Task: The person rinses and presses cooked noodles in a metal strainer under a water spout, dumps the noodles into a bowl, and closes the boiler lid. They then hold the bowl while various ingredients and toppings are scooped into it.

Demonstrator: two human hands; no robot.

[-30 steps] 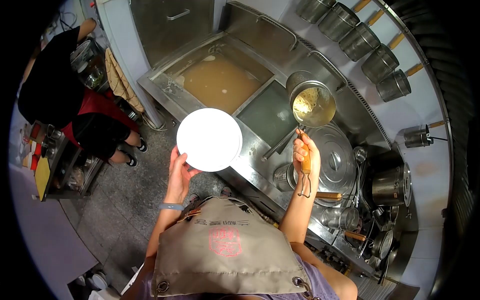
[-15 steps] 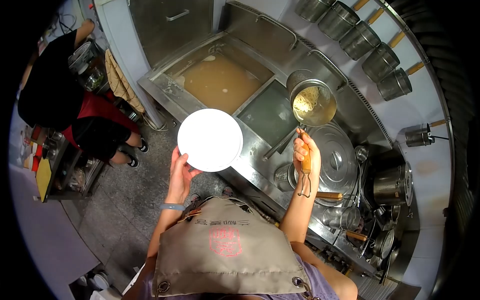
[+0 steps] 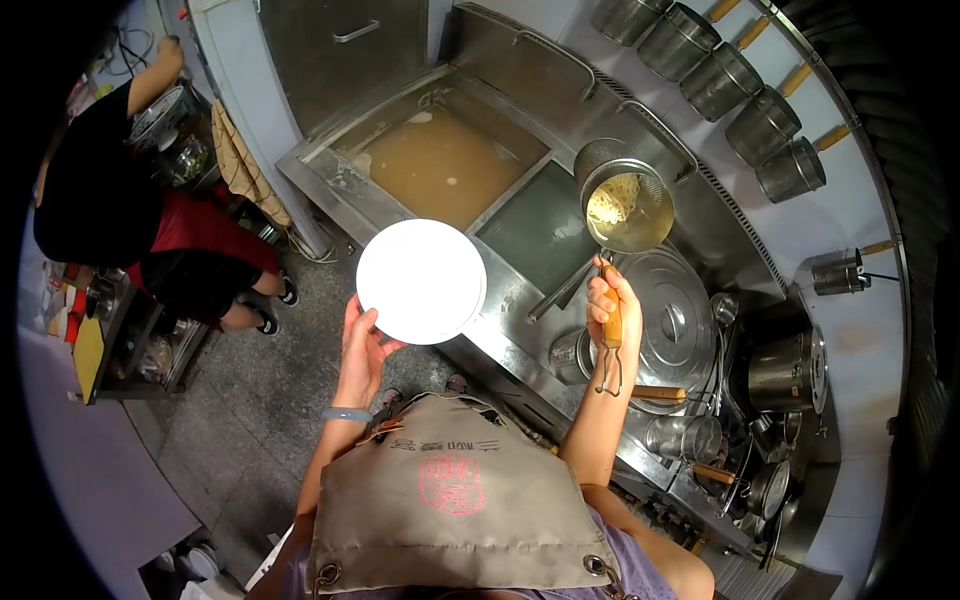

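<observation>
My left hand (image 3: 364, 340) grips the lower left rim of a white round plate or bowl (image 3: 421, 282), its inside too bright to make out. Wrapped round the wooden handle (image 3: 612, 318) of a metal noodle strainer (image 3: 650, 222) are the fingers of my right hand (image 3: 614, 298). The strainer is tilted, with pale noodles (image 3: 612, 200) inside it. It hangs above the right edge of a vat of dark water (image 3: 545, 235), apart from the white dish. Cloudy brown liquid (image 3: 440, 165) fills the vat to the left.
A large metal lid (image 3: 672, 315) lies right of my right hand, with a strainer (image 3: 572, 355) and pots (image 3: 780, 375) around it. More strainers (image 3: 722, 80) hang on the wall. A co-worker in black (image 3: 100, 180) stands at the left.
The co-worker's raised arm and upper body have shifted slightly. My hands, the white dish and the strainer look almost unmoved.
</observation>
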